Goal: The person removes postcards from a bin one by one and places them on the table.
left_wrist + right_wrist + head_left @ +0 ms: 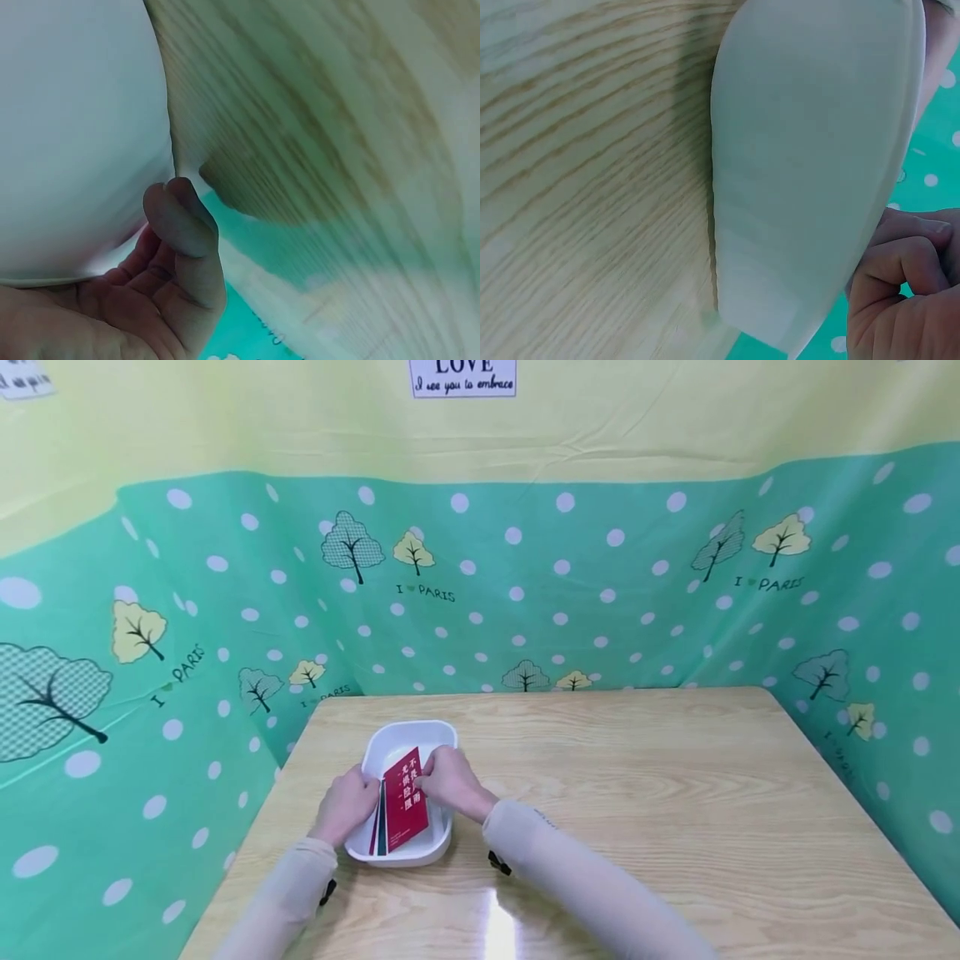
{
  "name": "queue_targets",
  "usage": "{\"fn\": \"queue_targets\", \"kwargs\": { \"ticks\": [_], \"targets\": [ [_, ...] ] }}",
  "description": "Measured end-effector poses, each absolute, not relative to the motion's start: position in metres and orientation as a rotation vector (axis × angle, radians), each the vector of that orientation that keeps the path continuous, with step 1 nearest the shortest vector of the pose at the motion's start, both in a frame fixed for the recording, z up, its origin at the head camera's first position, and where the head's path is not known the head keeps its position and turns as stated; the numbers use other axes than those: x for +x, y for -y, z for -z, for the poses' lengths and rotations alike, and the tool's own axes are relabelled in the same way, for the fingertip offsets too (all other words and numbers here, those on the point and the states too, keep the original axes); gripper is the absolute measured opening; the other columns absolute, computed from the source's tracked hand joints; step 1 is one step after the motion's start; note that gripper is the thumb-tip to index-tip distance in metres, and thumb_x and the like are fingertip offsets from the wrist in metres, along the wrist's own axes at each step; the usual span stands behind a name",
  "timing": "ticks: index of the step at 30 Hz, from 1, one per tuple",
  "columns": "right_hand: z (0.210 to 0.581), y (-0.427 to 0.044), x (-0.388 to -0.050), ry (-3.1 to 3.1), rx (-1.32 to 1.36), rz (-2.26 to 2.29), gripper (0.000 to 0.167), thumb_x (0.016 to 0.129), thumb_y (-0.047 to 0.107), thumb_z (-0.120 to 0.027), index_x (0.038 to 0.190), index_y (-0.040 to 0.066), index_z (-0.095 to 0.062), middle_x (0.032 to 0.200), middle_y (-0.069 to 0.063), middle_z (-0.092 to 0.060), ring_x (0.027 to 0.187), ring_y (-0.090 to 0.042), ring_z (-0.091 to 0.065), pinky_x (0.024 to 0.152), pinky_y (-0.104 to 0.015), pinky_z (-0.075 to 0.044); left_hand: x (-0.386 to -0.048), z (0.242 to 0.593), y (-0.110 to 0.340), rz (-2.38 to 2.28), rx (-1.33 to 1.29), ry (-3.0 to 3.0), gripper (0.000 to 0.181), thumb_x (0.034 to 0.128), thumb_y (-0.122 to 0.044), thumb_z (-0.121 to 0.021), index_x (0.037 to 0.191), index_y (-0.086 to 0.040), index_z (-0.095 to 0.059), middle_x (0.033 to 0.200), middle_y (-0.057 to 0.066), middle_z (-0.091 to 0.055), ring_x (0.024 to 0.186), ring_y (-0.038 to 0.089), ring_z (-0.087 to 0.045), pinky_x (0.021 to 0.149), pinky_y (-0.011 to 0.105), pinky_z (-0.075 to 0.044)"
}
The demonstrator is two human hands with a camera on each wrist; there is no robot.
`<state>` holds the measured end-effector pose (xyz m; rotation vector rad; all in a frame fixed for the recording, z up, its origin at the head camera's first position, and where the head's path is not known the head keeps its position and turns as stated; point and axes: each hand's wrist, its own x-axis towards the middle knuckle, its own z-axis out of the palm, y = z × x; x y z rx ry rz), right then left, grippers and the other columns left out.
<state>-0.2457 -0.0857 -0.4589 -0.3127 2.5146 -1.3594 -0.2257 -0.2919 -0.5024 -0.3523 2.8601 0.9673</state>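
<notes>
Inside a white plastic basin (pixel 408 731) lies a red card (pixel 405 822) with white Chinese characters, tilted slightly. Along its left side show narrow dark green and red strips (pixel 381 827), perhaps edges of more cards. My right hand (pixel 453 783) pinches the card's right edge; in the right wrist view the same hand (pixel 907 292) is behind the basin's rim, its pinch hidden. My left hand (pixel 348 803) grips the basin's left rim beside the strips. Curled fingers show there in the left wrist view (pixel 176 277); whether they also touch the strips cannot be told.
The basin stands on the left part of a light wooden table (pixel 622 777). A green and yellow curtain (pixel 517 552) with dots and trees surrounds the back and sides. Small black objects (pixel 498 862) show beneath both sleeves.
</notes>
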Motion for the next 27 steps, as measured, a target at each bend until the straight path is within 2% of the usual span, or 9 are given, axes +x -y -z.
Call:
{"fn": "queue_targets", "kwargs": {
  "ticks": [5, 15, 22, 27],
  "targets": [
    [0.457, 0.077, -0.251, -2.519, -0.271, 1.407, 0.014, 0.091, 0.008, -0.082, 0.083, 0.004, -0.071, 0.08, -0.003, -0.068, 0.067, -0.015, -0.064, 0.054, -0.024, -0.055, -0.224, 0.505, 0.29, -0.969, -0.36, -2.874, 0.055, 0.1061, -0.019, -0.045, 0.149, 0.014, -0.041, 0.105, 0.024, -0.07, 0.084, 0.028, -0.072, 0.068, 0.041, -0.064],
    [0.459, 0.06, -0.256, -2.45, -0.178, 1.518, 0.013, 0.092, 0.01, -0.081, 0.09, 0.005, -0.069, 0.08, -0.003, -0.068, 0.07, -0.017, -0.067, 0.058, -0.024, -0.055, -0.225, 0.503, 0.288, -0.973, -0.397, -2.848, 0.054, 0.1072, -0.019, -0.046, 0.151, 0.012, -0.041, 0.115, 0.026, -0.07, 0.093, 0.032, -0.075, 0.073, 0.043, -0.064],
    [0.462, 0.051, -0.258, -2.421, -0.176, 1.598, 0.012, 0.094, 0.012, -0.079, 0.094, 0.004, -0.07, 0.082, -0.004, -0.069, 0.072, -0.019, -0.067, 0.058, -0.027, -0.056, -0.229, 0.503, 0.291, -0.898, -0.362, -2.87, 0.053, 0.106, -0.018, -0.047, 0.148, 0.015, -0.042, 0.113, 0.027, -0.069, 0.089, 0.03, -0.072, 0.075, 0.044, -0.064],
    [0.465, 0.045, -0.261, -2.419, -0.164, 1.656, 0.01, 0.094, 0.011, -0.079, 0.094, 0.004, -0.071, 0.083, -0.006, -0.07, 0.08, -0.029, -0.072, 0.06, -0.03, -0.058, -0.233, 0.502, 0.291, -0.887, -0.362, -2.856, 0.055, 0.1071, -0.018, -0.046, 0.151, 0.015, -0.039, 0.12, 0.031, -0.067, 0.094, 0.032, -0.073, 0.079, 0.046, -0.064]
  ]
}}
